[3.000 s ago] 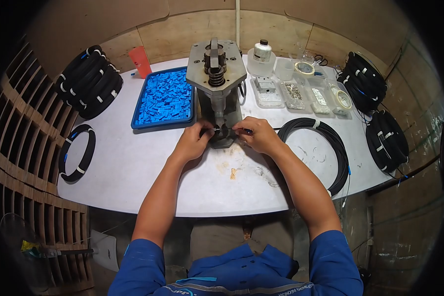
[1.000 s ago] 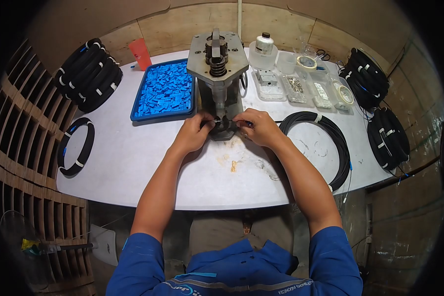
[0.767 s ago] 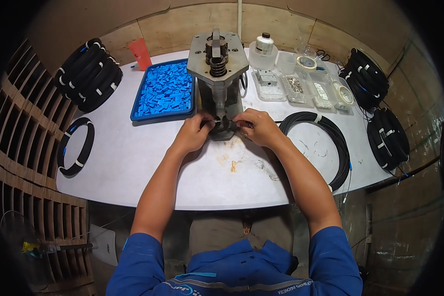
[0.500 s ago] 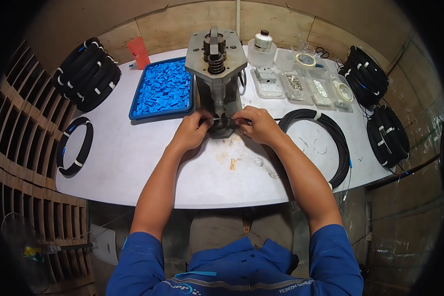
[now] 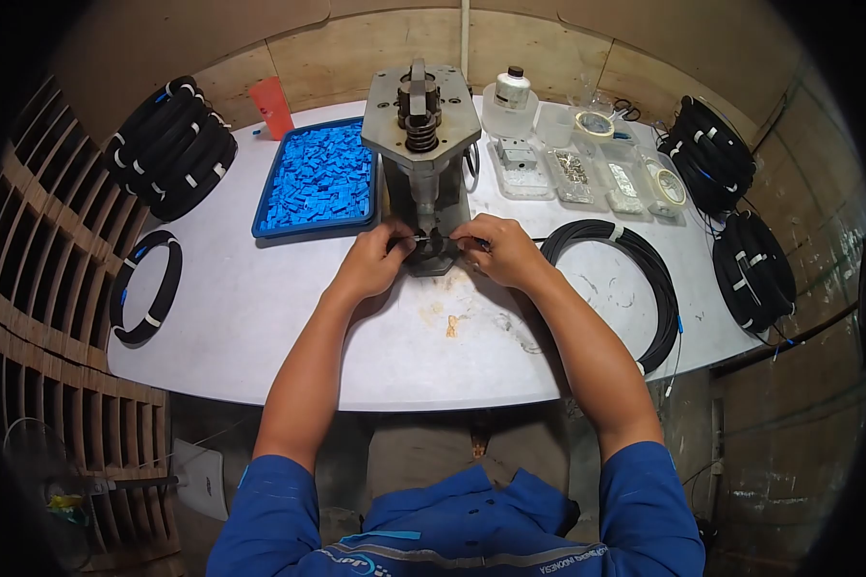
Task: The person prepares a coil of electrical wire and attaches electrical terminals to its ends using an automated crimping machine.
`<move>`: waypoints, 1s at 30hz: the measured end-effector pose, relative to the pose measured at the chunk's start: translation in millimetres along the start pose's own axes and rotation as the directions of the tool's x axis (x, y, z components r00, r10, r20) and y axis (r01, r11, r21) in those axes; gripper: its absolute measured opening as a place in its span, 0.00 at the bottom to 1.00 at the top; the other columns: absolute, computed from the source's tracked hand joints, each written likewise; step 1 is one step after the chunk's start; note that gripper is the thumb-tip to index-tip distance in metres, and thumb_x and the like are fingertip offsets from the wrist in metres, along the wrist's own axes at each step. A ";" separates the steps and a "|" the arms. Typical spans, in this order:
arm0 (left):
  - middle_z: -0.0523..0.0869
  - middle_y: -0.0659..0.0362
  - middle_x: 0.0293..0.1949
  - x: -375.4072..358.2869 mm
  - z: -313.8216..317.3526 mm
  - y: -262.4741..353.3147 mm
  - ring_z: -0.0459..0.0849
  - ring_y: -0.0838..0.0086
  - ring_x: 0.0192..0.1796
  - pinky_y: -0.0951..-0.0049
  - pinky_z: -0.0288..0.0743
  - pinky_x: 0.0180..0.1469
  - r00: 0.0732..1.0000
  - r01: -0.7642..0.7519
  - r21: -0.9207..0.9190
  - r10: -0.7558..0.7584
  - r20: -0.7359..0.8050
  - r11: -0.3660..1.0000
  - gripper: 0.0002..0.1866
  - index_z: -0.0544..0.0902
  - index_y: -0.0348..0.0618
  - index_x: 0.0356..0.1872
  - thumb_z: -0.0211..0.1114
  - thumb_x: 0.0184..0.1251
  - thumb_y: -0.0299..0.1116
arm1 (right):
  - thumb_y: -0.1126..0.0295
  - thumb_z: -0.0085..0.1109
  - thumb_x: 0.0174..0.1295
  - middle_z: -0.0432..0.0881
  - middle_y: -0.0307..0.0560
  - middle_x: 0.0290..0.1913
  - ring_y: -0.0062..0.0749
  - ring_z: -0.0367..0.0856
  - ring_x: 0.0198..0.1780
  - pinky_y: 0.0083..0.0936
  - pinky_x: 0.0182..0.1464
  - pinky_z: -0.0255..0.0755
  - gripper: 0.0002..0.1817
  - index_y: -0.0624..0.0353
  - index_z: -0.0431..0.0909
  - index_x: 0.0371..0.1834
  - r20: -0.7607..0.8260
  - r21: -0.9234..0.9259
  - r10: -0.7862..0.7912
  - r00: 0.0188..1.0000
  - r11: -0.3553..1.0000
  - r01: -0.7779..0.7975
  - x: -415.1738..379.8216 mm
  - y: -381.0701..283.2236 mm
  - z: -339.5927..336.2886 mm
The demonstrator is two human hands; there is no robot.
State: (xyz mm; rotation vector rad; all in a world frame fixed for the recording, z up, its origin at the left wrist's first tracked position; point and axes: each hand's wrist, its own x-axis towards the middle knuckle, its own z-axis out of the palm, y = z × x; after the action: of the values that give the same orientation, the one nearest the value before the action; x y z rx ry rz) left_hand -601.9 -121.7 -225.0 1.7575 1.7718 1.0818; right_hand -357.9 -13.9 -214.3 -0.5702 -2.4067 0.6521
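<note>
A grey metal press [image 5: 421, 125] stands upright at the back middle of the white table. At the left side of its lower jaw, my left hand [image 5: 375, 256] is closed in a pinch on something small that the fingers mostly hide. On the other side of the jaw my right hand [image 5: 498, 248] pinches the end of a thin black cable. A short, thin piece spans the jaw between the two hands. Beside my right forearm lies a large coil of black cable [image 5: 662, 288], from which a strand runs toward my right hand.
A blue tray [image 5: 260, 227] of small blue parts and a red cup [image 5: 272, 108] are at the back left. Clear boxes [image 5: 522, 181], a white bottle [image 5: 513, 88] and tape [image 5: 595, 123] stand at the back right. Wrapped black coils [image 5: 168, 149] lie at both sides.
The view has shifted slightly. Both hands remain at the press jaw in nearly the same pose.
</note>
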 end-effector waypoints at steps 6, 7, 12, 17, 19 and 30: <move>0.92 0.48 0.44 -0.2 0.2 -0.2 0.91 0.59 0.48 0.63 0.81 0.54 1.000 -0.014 0.003 0.014 -0.003 1.000 0.12 0.84 0.35 0.51 0.68 0.73 0.32 | 0.80 0.69 0.57 0.87 0.47 0.42 0.44 0.89 0.43 0.34 0.48 0.83 0.17 0.53 0.87 0.50 -0.005 0.006 -0.011 1.000 1.000 0.011 -0.3 -0.4 0.1; 0.92 0.48 0.44 -0.2 0.4 -0.6 0.91 0.59 0.48 0.63 0.81 0.54 1.000 -0.014 0.001 0.014 -0.004 1.000 0.12 0.84 0.35 0.51 0.67 0.73 0.32 | 0.80 0.69 0.57 0.87 0.47 0.42 0.44 0.89 0.43 0.34 0.47 0.83 0.17 0.53 0.87 0.49 -0.005 0.006 -0.013 1.000 1.000 0.013 -0.4 0.0 0.4; 0.91 0.48 0.44 -0.4 0.6 -0.2 0.91 0.59 0.48 0.63 0.81 0.55 1.000 -0.013 -0.011 0.013 -0.005 1.000 0.12 0.84 0.35 0.51 0.67 0.73 0.31 | 0.80 0.69 0.57 0.87 0.47 0.42 0.44 0.89 0.43 0.33 0.47 0.83 0.16 0.53 0.88 0.49 0.000 -0.005 -0.012 1.000 1.000 0.012 -0.3 0.4 -0.1; 0.91 0.49 0.44 -0.2 1.8 -2.1 0.91 0.60 0.48 0.64 0.81 0.54 0.999 -0.031 -0.024 0.031 -0.019 0.999 0.11 0.84 0.35 0.50 0.67 0.73 0.31 | 0.80 0.69 0.58 0.87 0.48 0.42 0.45 0.89 0.43 0.34 0.47 0.83 0.16 0.53 0.88 0.49 -0.012 0.013 -0.022 1.000 1.000 0.022 -0.2 1.5 0.8; 0.91 0.49 0.44 -0.7 1.5 -1.1 0.91 0.60 0.48 0.64 0.81 0.54 1.000 -0.020 -0.021 0.019 -0.019 1.000 0.11 0.84 0.35 0.50 0.67 0.73 0.31 | 0.81 0.70 0.57 0.87 0.47 0.41 0.42 0.89 0.42 0.33 0.46 0.83 0.17 0.54 0.87 0.49 -0.022 0.001 -0.036 0.999 0.999 0.036 0.0 3.2 2.3; 0.91 0.49 0.43 -0.1 1.7 -1.9 0.90 0.61 0.47 0.64 0.81 0.53 1.000 -0.023 -0.016 0.023 -0.019 1.000 0.12 0.84 0.36 0.50 0.68 0.73 0.32 | 0.82 0.70 0.55 0.87 0.46 0.40 0.40 0.89 0.42 0.31 0.46 0.82 0.18 0.56 0.87 0.50 -0.027 -0.007 -0.051 0.998 0.999 0.051 0.0 1.6 1.2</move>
State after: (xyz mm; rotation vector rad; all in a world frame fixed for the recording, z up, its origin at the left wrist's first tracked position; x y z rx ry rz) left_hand -601.8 -121.2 -227.5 1.7676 1.7528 1.1224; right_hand -358.3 -13.0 -216.0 -0.5149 -2.3902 0.6117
